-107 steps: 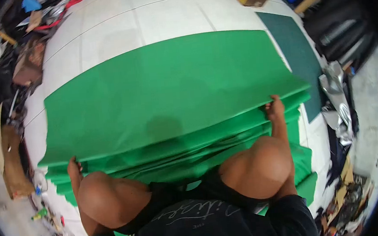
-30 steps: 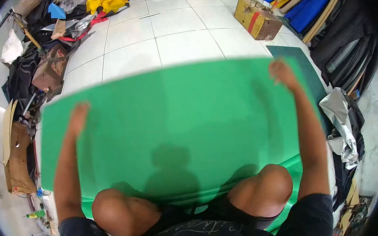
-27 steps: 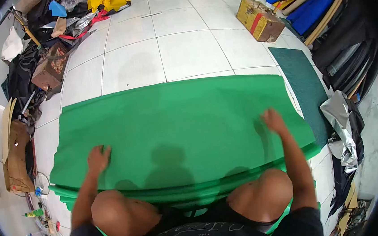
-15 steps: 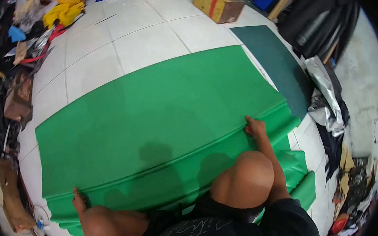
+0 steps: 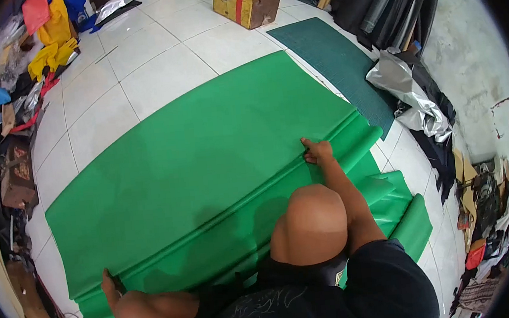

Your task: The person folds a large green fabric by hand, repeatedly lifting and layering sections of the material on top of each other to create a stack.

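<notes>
A large green sheet (image 5: 193,152) lies over the floor before me, with a long fold running across it near my knees. My right hand (image 5: 317,151) is closed on the fold toward the right side, its index finger pointing out along the sheet. At the lower left, my left hand (image 5: 112,284) rests at the other end of the fold, partly hidden behind my knee; its fingers are hard to make out. More green material lies bunched and rolled beside my right leg.
A dark green mat (image 5: 337,70) lies beyond the sheet's right edge. Behind stands a yellow and brown box (image 5: 246,5). Silver material (image 5: 409,88) and dark rolls (image 5: 383,2) are at the right, and scraps with a brown box (image 5: 18,179) line the left.
The view has turned, so the sheet appears more tilted. Both hands remain at the fold, and my right hand appears further up and left in view.
</notes>
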Demonstrator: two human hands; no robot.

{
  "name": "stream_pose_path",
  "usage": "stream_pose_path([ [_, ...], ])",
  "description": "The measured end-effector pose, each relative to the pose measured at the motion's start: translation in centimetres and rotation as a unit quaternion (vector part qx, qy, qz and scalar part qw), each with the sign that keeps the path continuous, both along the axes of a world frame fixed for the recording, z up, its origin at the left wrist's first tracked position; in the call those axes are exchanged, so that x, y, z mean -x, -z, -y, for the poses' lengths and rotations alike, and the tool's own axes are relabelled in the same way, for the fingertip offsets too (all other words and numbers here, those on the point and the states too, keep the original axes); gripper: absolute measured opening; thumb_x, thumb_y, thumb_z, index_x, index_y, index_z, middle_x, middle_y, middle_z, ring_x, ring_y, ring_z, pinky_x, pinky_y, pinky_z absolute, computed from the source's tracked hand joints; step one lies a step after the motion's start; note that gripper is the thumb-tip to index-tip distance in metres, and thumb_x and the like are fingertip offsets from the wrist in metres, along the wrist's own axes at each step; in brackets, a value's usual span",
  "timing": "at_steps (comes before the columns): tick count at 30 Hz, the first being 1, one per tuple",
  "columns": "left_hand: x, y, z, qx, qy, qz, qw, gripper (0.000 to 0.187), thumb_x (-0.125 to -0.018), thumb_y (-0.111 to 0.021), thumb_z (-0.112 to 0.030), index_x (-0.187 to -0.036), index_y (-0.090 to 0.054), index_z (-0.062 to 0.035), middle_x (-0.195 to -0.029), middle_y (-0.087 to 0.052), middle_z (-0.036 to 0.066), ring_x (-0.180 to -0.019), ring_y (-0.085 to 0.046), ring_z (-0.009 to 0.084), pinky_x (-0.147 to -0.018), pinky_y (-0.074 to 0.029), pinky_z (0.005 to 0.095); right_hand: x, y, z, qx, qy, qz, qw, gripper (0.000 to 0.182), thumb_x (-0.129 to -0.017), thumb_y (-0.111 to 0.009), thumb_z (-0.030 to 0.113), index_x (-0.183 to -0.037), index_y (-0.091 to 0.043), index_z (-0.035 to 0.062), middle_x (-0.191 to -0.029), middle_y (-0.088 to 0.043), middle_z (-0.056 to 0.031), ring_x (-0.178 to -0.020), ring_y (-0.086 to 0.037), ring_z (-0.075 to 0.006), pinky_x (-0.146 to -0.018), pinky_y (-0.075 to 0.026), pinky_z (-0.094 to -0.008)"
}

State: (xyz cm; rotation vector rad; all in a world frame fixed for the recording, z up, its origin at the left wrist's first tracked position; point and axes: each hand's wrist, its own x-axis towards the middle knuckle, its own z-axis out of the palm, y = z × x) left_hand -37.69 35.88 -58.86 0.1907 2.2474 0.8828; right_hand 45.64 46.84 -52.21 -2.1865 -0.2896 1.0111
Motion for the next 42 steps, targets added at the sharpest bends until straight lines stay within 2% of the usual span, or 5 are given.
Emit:
stream_pose_path([
  [15,-3.5,-18.5,-2.8,-0.373,-0.114,0.0,0.921,0.015,-0.079,-0.053,-0.017,-0.067,-0.047,-0.0109,-0.045,-0.029,-0.007,-0.033,-0.025,0.0064,-0.032,-0.018,0.0249,0.8,-12.6,-6.5,-0.375,0.07,-0.1,0.919,0.025,-0.082,-0.049,0.027,-0.088,-0.053,0.003,-0.063,-0.049,-0.0065,-0.046,-0.045,-0.0151,-0.04,-0.035,-0.0262],
  [24,2.6,-42.8,-13.4,-0.579,0.022,-0.014,0.815,0.038,-0.091,-0.033,-0.023,-0.111,-0.048,0.0059,-0.108,-0.054,0.016,-0.106,-0.047,0.026,-0.097,-0.033,0.0381,2.7,-37.8,-16.3,-0.584,-0.086,-0.02,0.807,0.024,-0.086,-0.048,0.025,-0.088,-0.054,0.0022,-0.081,-0.058,-0.0073,-0.071,-0.055,-0.0148,-0.064,-0.043,-0.0233],
  [30,0.5,-27.1,-22.3,-0.335,0.325,-0.186,0.865,0.041,-0.088,-0.039,-0.036,-0.112,-0.052,-0.0055,-0.105,-0.056,0.005,-0.093,-0.05,0.0157,-0.077,-0.037,0.0272,5.3,-24.2,-23.5,-0.4,-0.359,0.123,0.834,0.035,-0.088,-0.04,0.033,-0.098,-0.052,0.0018,-0.09,-0.058,-0.0107,-0.075,-0.056,-0.0206,-0.064,-0.045,-0.0318],
  [32,1.6,-14.6,-19.3,-0.148,0.564,-0.469,0.663,0.048,-0.088,-0.035,-0.039,-0.115,-0.05,-0.0017,-0.116,-0.052,0.014,-0.108,-0.047,0.0291,-0.091,-0.035,0.0367,5.6,-15.9,-19.3,-0.246,-0.499,0.246,0.794,0.033,-0.086,-0.046,0.032,-0.092,-0.053,0.0001,-0.081,-0.057,-0.0154,-0.074,-0.056,-0.024,-0.064,-0.044,-0.0364],
  [42,-14.5,-5.4,4.1,0.153,0.32,-0.419,0.836,0.064,-0.08,-0.047,-0.049,-0.13,-0.034,-0.0093,-0.138,-0.024,0.018,-0.126,-0.022,0.0367,-0.103,-0.017,0.0455,5.6,-1.2,2.1,-0.136,-0.259,0.564,0.772,0.025,-0.074,-0.061,0.022,-0.088,-0.055,0.0019,-0.097,-0.055,-0.0182,-0.09,-0.051,-0.0362,-0.075,-0.042,-0.044],
])
